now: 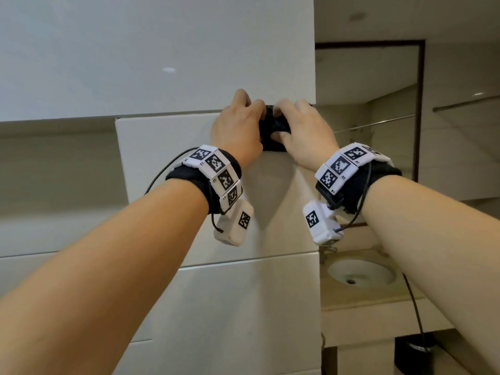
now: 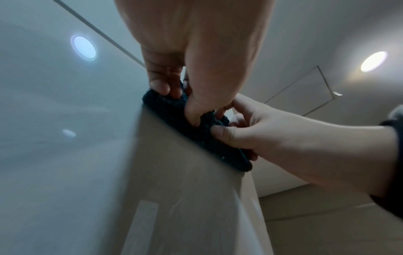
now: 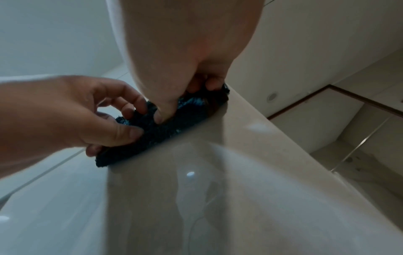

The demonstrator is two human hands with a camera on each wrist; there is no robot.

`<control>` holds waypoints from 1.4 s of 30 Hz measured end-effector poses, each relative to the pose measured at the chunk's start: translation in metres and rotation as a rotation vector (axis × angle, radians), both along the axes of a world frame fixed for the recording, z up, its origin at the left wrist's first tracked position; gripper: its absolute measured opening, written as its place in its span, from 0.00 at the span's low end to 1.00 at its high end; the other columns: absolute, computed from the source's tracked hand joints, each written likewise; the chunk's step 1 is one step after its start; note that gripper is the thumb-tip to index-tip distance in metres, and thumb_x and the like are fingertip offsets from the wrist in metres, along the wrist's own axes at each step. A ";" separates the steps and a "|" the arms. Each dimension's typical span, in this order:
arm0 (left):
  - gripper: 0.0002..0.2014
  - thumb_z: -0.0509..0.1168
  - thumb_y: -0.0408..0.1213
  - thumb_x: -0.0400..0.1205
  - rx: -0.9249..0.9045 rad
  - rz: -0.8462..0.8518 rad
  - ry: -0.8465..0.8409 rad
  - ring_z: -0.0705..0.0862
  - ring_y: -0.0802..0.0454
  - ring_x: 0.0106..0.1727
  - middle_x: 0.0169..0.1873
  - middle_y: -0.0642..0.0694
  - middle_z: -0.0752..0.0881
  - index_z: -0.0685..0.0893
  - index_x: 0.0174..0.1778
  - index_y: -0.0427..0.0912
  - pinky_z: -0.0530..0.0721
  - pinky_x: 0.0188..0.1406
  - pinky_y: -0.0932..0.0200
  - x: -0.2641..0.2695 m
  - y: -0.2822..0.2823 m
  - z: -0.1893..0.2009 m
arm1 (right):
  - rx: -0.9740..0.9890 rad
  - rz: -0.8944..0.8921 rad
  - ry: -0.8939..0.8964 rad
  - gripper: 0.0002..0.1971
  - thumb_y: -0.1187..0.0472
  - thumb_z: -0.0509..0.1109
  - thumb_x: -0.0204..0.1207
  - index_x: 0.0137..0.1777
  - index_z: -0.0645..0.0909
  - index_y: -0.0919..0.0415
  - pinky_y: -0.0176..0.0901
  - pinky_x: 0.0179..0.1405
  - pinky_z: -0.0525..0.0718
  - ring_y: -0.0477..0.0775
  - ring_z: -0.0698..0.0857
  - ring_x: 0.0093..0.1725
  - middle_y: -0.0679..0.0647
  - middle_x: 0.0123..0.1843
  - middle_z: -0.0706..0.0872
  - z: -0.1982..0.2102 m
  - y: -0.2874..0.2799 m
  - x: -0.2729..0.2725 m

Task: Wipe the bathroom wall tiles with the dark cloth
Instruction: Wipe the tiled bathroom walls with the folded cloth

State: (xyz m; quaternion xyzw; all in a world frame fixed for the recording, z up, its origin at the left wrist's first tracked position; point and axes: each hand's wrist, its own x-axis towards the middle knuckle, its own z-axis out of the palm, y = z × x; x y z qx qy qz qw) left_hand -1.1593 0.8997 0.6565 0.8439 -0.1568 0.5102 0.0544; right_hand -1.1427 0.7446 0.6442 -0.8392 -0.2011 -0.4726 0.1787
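Left hand [image 1: 238, 131] and right hand [image 1: 303, 131] side by side, fingers curled, both pinching the dark, fluffy, bunched cloth [image 1: 273, 128]; thumbs dig into its pile in the wrist views; cloth pressed against the glossy white wall tile [image 1: 167, 163], close to the outer corner edge and just under a horizontal grout line; white round basin [image 1: 359, 272] below right; dark-framed mirror [image 1: 378, 104] beyond the corner. Risk, my judgement: bunched cloth gives a small contact patch, so streaks or missed strips; near the corner it could slide off the edge and lose pressure.
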 end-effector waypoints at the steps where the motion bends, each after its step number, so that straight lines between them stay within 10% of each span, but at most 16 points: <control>1: 0.15 0.67 0.31 0.76 0.003 0.002 0.002 0.74 0.44 0.40 0.59 0.41 0.74 0.79 0.58 0.42 0.70 0.34 0.51 0.000 0.000 0.000 | -0.007 0.003 0.002 0.18 0.54 0.71 0.77 0.64 0.72 0.52 0.57 0.48 0.80 0.62 0.76 0.59 0.57 0.56 0.75 0.000 -0.001 0.000; 28: 0.13 0.63 0.33 0.81 0.144 0.036 0.082 0.75 0.45 0.50 0.61 0.43 0.73 0.78 0.62 0.44 0.71 0.31 0.52 -0.018 0.004 -0.084 | 0.057 -0.027 0.113 0.17 0.54 0.71 0.78 0.64 0.74 0.53 0.48 0.42 0.71 0.64 0.79 0.56 0.59 0.56 0.79 -0.092 0.006 -0.010; 42: 0.14 0.64 0.33 0.78 0.081 0.048 0.078 0.74 0.46 0.43 0.59 0.45 0.74 0.78 0.60 0.46 0.69 0.30 0.53 -0.028 0.099 -0.083 | -0.011 -0.063 0.110 0.15 0.57 0.68 0.77 0.62 0.74 0.51 0.50 0.41 0.73 0.65 0.77 0.56 0.59 0.55 0.78 -0.086 0.098 -0.018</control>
